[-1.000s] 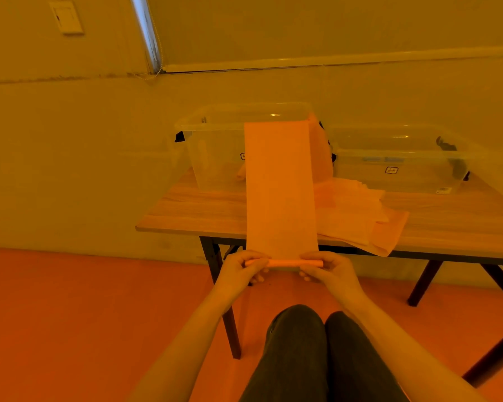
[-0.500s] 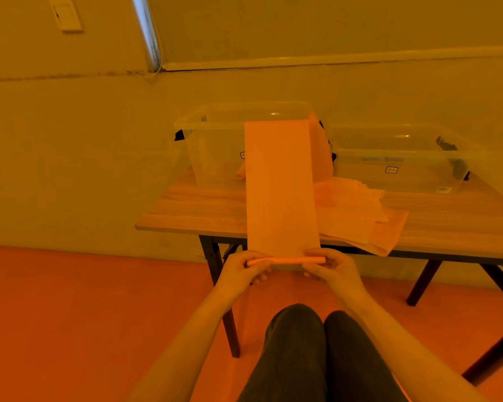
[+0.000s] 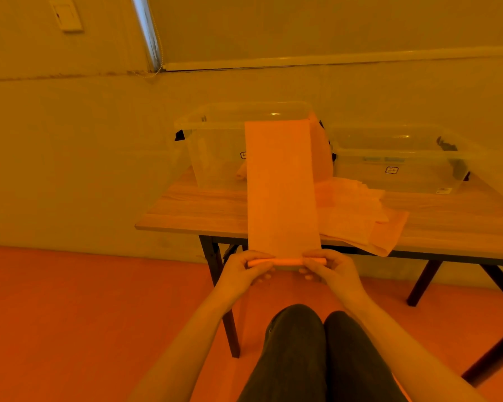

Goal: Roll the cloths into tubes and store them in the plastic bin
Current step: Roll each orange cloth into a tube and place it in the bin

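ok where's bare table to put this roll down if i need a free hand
Bare wood lies along the table's front-left edge, before the left bin, and at the right, between the cloth pile and the right bin. The middle is crowded: the held cloth hangs before it, pile beside.

Dim frame with a heavy orange-yellow cast throughout; colours cannot be judged. Brightest spot: pale strip of daylight at the window edge (image 3: 146,30), top centre-left. Small specular glints on the rims of the two clear bins (image 3: 215,146), upper centre. Soft shadow under the table (image 3: 186,216). Wide-angle bowing at edges; wall lines curve. Slight softness overall, corners murkier.
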